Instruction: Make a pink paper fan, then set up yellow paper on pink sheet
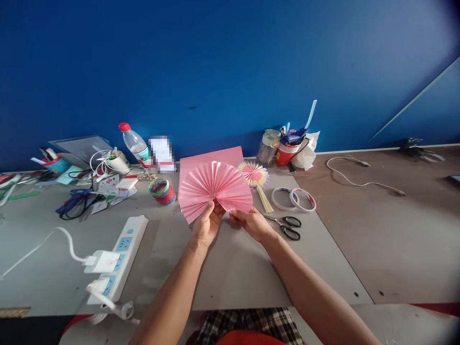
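A pink pleated paper fan (215,184), spread wide in a rounded shape with a gap at its lower edge, is held above the tabletop (233,278) between a person's two bare hands; the fingers of the left hand (207,223) pinch it near the gathered centre, thumb in front, while those of the right hand (255,224) grip the lower edge on the right. The paper looks feather-light and smooth, likely springy along its folds but easily creased or torn, so the gathered centre and the end pleats seem the surest places to take hold, with gentle pressure. Behind it stands or leans a flat pink sheet (230,154), with a smaller multicoloured fan (253,174) to its right. Near the right hand lie black-handled scissors (282,222) and two overlapping tape rolls (305,209); to the left are a stack of coloured tapes (163,193) and a white power strip (134,235), with a blue wall (215,57) beyond
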A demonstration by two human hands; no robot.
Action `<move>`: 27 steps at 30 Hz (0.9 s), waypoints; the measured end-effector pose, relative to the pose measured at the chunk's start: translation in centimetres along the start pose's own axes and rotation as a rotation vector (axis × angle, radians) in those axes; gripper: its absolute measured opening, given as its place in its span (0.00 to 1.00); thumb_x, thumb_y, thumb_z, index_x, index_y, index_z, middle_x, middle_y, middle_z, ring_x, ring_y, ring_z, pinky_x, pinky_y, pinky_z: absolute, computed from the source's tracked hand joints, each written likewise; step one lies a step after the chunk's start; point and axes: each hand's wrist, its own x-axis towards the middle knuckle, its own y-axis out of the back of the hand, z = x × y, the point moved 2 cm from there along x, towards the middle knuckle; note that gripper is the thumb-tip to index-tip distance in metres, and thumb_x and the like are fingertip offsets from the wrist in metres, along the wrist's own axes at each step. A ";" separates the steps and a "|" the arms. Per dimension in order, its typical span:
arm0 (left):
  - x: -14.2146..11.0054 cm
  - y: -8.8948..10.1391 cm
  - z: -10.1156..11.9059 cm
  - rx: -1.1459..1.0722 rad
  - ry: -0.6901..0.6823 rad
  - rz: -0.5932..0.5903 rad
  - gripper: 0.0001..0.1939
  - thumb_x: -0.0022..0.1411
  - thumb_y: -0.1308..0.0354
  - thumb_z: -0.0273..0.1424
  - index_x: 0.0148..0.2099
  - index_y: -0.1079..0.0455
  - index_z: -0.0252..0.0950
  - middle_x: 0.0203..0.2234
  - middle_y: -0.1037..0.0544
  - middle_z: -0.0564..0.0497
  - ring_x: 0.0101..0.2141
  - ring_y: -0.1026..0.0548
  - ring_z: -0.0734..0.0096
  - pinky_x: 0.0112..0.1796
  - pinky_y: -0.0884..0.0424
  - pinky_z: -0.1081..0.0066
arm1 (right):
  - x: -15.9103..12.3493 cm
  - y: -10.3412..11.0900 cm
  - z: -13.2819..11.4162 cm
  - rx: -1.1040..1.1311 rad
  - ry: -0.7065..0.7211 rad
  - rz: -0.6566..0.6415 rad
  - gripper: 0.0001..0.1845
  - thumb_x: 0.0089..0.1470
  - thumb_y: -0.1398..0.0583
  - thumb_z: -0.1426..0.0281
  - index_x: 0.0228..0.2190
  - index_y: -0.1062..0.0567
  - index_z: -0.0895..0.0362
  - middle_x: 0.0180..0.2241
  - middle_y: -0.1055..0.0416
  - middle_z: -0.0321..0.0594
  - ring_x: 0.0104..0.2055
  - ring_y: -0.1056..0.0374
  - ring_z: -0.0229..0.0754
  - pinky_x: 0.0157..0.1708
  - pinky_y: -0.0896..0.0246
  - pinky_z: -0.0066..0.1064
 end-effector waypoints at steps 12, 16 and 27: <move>0.1 0.6 0.0 -0.008 -0.082 0.261 0.12 0.46 0.32 0.27 0.35 0.28 0.35 0.30 0.21 0.54 0.32 0.24 0.74 0.38 0.31 0.71 | -0.8 1.0 -3.7 -0.050 0.333 -0.022 0.30 0.40 0.32 0.61 0.47 0.28 0.50 0.40 0.26 0.40 0.44 0.33 0.46 0.42 0.39 0.34; -0.1 0.2 -1.0 0.047 -0.039 0.212 0.11 0.47 0.32 0.28 0.34 0.28 0.35 0.30 0.20 0.52 0.34 0.23 0.71 0.41 0.30 0.70 | -0.5 1.7 -2.8 -0.133 0.213 0.035 0.24 0.39 0.31 0.62 0.41 0.25 0.54 0.34 0.25 0.40 0.37 0.31 0.45 0.37 0.38 0.33; -0.3 -0.3 -1.1 0.031 -0.001 0.238 0.11 0.45 0.30 0.29 0.32 0.26 0.33 0.28 0.20 0.53 0.30 0.23 0.74 0.38 0.28 0.73 | -0.1 0.5 -1.1 -0.201 0.127 0.096 0.16 0.39 0.32 0.62 0.30 0.22 0.59 0.23 0.28 0.36 0.30 0.33 0.42 0.32 0.41 0.32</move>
